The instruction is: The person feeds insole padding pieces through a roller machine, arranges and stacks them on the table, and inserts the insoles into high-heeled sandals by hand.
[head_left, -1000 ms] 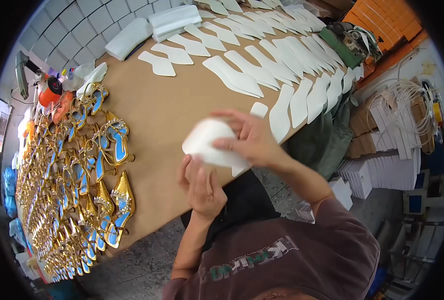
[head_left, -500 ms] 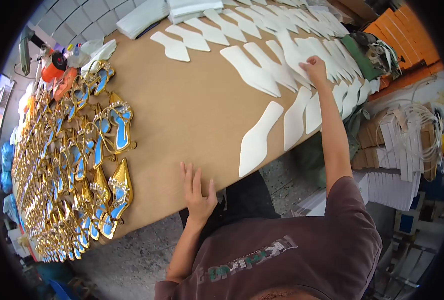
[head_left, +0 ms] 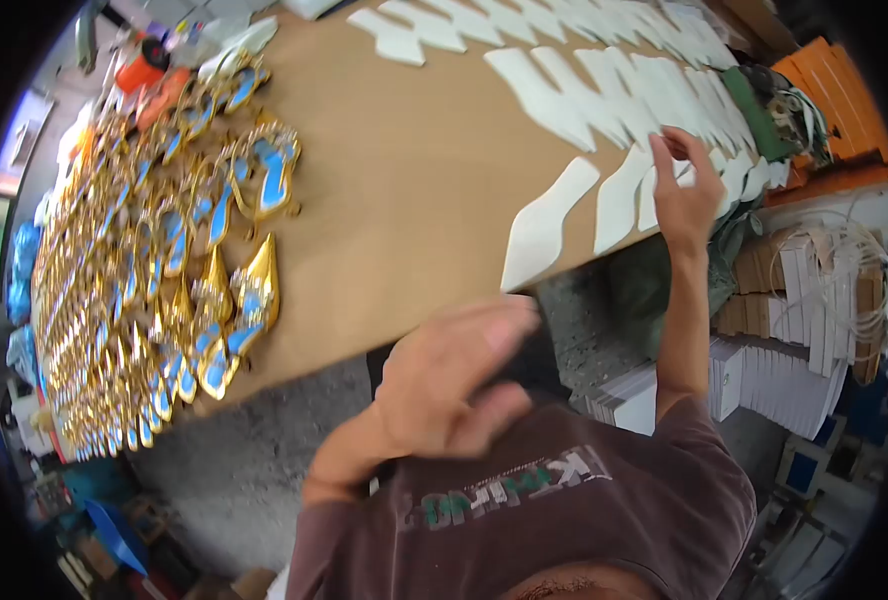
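My left hand (head_left: 444,380) is raised close to the camera in front of my shirt, blurred, its thumb apart from the fingers and nothing in it. My right hand (head_left: 686,195) hangs over the white insole-shaped pieces at the right of the table, fingers loosely curled, with a gap inside the curl and nothing visible held. The closest single white insole piece (head_left: 551,225) lies flat near the table's front edge. Beyond it, more white pieces (head_left: 554,105) overlap in rows. Part of the front row is hidden behind my right hand.
Many gold heeled sandals (head_left: 264,290) with blue insoles crowd the left of the brown table (head_left: 394,200). Orange boxes (head_left: 834,95) stand at the far right. Stacked white and brown cardboard (head_left: 789,290) sits right of my arm. A green item (head_left: 754,110) lies at the table's right end.
My left hand has lifted off the table edge toward the camera. My right hand has drawn back from the middle row toward the front row. The view has shifted.
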A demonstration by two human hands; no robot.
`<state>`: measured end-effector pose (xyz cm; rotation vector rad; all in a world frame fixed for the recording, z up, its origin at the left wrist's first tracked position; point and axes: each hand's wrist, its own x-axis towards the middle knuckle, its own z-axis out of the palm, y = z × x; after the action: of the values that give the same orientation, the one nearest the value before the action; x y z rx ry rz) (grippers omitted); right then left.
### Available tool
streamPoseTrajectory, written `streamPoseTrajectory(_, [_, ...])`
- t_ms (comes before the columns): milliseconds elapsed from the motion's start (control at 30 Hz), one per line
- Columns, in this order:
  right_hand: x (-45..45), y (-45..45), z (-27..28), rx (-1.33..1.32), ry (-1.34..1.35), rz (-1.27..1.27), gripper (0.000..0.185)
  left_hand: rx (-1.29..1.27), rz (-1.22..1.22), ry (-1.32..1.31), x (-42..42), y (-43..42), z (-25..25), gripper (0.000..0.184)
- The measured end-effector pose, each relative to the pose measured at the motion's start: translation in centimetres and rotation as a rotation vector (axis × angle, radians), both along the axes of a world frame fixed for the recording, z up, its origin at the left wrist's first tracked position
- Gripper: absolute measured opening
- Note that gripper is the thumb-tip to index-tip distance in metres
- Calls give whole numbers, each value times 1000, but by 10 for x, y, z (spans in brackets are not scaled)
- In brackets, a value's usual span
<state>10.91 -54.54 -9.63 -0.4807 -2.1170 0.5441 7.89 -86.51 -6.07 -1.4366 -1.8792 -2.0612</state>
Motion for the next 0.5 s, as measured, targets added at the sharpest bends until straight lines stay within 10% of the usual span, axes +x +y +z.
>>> streamPoseTrajectory(167, [85, -66, 113, 413, 211, 468, 34, -40, 32, -18, 28, -42, 36, 37])
streamPoseTrajectory(500, [123, -86, 123, 431, 228, 497, 34, 18, 142, 158, 32, -47, 68, 36])
